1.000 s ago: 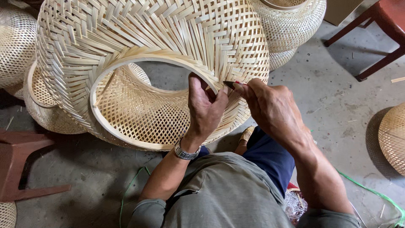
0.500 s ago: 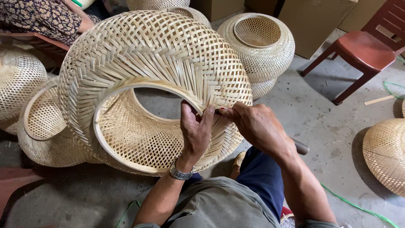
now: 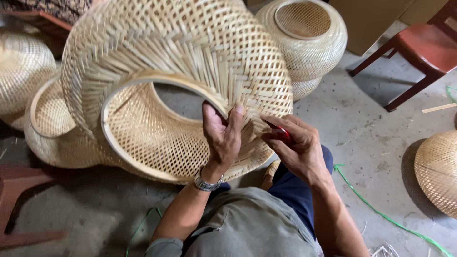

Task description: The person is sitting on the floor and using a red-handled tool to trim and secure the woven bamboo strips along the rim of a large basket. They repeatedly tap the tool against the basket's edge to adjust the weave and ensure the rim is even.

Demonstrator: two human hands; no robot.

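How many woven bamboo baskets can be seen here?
5, maybe more hidden: the big basket gripped by the left hand, one behind it at left, one far left, one at top, one at the right edge.

Red chair (image 3: pixel 421 45) upper right; green cord (image 3: pixel 381 214) on concrete floor (image 3: pixel 362 128); cardboard box (image 3: pixel 366 21) behind.

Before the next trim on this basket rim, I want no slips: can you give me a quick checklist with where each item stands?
1. Left hand steadies the woven basket at its rim hoop: ok.
2. Right hand holds the red-handled tool: ok.
3. Tool's working end visible: cannot tell, fingers hide it.
4. Left fingertips apart from the tool: not ok, very close.
5. Green cord away from the hands: ok.
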